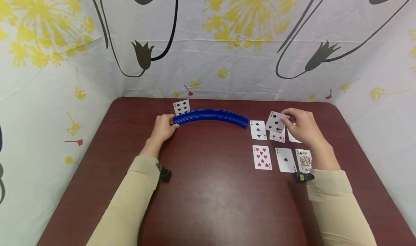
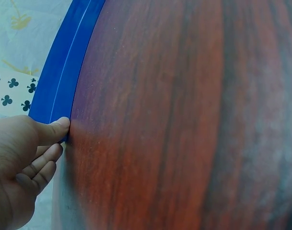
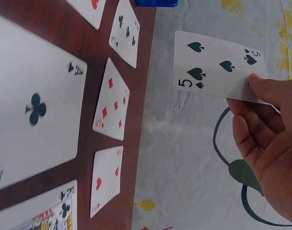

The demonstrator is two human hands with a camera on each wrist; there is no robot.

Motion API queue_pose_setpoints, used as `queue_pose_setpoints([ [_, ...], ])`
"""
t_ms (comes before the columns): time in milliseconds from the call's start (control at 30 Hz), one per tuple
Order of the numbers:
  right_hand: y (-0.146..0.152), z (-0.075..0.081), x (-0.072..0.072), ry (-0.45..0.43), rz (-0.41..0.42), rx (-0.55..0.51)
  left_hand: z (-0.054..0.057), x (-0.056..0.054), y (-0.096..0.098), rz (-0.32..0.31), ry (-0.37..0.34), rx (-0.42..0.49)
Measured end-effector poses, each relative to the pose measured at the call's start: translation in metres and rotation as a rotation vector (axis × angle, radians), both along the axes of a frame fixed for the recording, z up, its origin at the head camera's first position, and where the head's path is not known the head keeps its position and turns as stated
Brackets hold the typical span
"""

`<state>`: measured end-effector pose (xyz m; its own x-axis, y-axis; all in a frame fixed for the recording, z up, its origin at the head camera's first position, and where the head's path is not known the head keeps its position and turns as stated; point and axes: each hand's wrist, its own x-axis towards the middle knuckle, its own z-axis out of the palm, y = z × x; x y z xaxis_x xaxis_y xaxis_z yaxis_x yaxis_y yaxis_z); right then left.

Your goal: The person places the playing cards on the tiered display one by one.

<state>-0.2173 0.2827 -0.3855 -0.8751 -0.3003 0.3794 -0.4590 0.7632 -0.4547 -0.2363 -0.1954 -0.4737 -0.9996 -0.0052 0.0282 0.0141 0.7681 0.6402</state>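
At the left end of a curved blue card holder (image 1: pixel 211 114), my left hand (image 1: pixel 164 127) pinches the rim between thumb and fingers. A six of clubs (image 1: pixel 181 107) stands upright at that same end, its lower part hidden behind the holder. My right hand (image 1: pixel 303 125) pinches a five of spades (image 1: pixel 275 122) by one edge, face toward me. In the head view this card overlaps the five of diamonds (image 1: pixel 277 136). The right wrist view shows it held up off the table, with the thumb (image 3: pixel 265 88) on its face.
Right of the holder lie a three of clubs (image 1: pixel 258 130) and a two of hearts (image 3: pixel 106 179), partly covered by my right hand in the head view. Nearer me lie a hearts card (image 1: pixel 261 157), an ace of clubs (image 1: pixel 286 160) and a king of clubs (image 1: pixel 303 159). Patterned cloth (image 1: pixel 208 69) surrounds the table.
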Motion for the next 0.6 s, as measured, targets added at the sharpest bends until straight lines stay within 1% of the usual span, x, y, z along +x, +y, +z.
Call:
queue_pose_setpoints([
  [233,-0.012,0.001,-0.003,-0.020,0.019,-0.003,0.000,0.001,0.000,0.007,-0.004,0.007],
  [500,-0.021,0.004,-0.008,-0.020,0.017,0.011,0.000,0.001,0.000,0.009,-0.005,0.011],
  [600,-0.024,0.005,-0.009,-0.020,0.028,0.003,0.001,0.001,0.000,0.008,-0.005,0.012],
])
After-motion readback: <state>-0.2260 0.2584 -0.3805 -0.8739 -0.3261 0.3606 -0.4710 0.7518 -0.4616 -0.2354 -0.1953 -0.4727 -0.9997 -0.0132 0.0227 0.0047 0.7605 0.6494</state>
